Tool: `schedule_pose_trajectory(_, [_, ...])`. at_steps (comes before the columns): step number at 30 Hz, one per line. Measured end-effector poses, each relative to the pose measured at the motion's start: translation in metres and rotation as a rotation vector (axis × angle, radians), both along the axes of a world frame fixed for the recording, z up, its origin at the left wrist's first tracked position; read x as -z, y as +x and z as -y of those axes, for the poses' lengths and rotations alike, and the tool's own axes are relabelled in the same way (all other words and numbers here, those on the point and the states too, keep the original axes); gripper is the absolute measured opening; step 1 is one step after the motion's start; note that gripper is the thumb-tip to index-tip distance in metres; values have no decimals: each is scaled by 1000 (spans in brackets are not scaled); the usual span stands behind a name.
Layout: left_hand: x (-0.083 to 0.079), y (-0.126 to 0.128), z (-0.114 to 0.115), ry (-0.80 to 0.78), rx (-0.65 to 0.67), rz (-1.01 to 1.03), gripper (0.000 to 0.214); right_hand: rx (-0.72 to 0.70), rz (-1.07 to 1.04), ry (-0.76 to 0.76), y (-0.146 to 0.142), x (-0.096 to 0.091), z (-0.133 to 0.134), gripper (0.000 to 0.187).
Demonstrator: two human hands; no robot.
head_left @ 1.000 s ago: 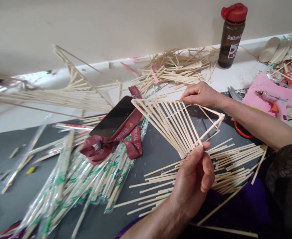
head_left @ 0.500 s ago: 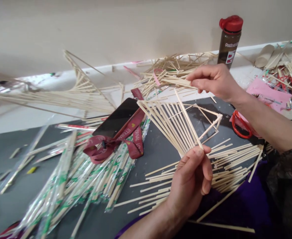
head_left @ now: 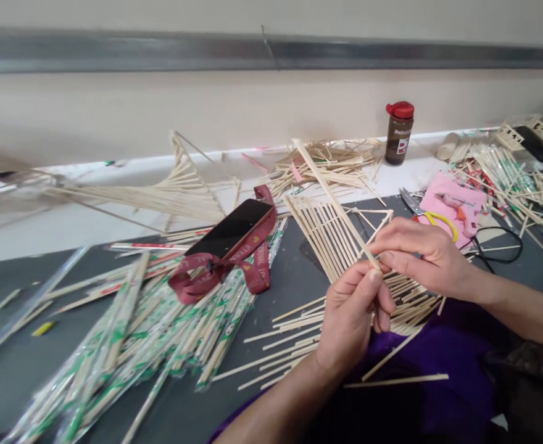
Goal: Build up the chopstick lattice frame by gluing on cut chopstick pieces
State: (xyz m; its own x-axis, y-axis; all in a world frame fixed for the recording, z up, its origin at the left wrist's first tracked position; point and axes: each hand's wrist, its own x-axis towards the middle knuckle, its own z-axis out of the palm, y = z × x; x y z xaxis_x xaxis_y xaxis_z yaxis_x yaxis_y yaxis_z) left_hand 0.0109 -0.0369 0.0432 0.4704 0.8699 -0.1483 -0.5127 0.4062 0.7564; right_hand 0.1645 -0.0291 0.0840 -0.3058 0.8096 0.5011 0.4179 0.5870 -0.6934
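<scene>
My left hand (head_left: 352, 308) is closed, thumb and fingers pinching the lower end of pale wooden chopsticks (head_left: 329, 194) that lie side by side and slant up to the left. Meeting it there, my right hand (head_left: 422, 253) has its thumb and fingertips closed at the same end; its exact grip is partly hidden. Behind the held chopsticks is a framework of chopsticks (head_left: 311, 231), with a slatted row and a peaked end, partly covered by my hands. Loose chopsticks (head_left: 294, 348) lie below and around my left hand.
Wrapped chopsticks (head_left: 160, 336) cover the table's left, beside a phone (head_left: 229, 229) with a red strap. A stick pile (head_left: 327, 163) and a bottle (head_left: 398, 135) stand by the wall. Scissors (head_left: 442, 225) and a glue gun (head_left: 456, 203) on pink material are at right.
My right hand has come down and left from near the stick pile to my left hand. The held chopsticks tilt further left, and the view has shifted, showing more wall and right side.
</scene>
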Motion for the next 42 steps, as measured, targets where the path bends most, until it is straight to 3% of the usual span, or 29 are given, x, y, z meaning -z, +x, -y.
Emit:
schedule_pose_trajectory(12, [-2, 5, 4, 64, 5, -77, 36, 64, -319, -210, -9, 15, 18, 14])
schedule_pose_trajectory(17, [3, 5, -4, 75, 66, -151, 38, 120, -287, -198, -9, 16, 19, 12])
schedule_pose_trajectory(22, [3, -5, -21, -18, 333, -167, 32, 119, -65, -198, 6, 9, 18, 15])
schedule_pose_trajectory(26, [-1, -19, -32, -105, 439, -136, 27, 17, 317, 44, 18, 1, 18, 18])
schedule_pose_trajectory(31, [2, -31, -33, -55, 596, -235, 22, -10, 747, 275, 13, 2, 21, 29])
schedule_pose_trajectory(35, [10, -32, -30, -85, 616, -274, 17, -62, 847, 296, -1, 10, 24, 27])
schedule_pose_trajectory(42, [20, -40, -34, -131, 580, -171, 23, 3, 846, 283, -10, 17, 22, 25])
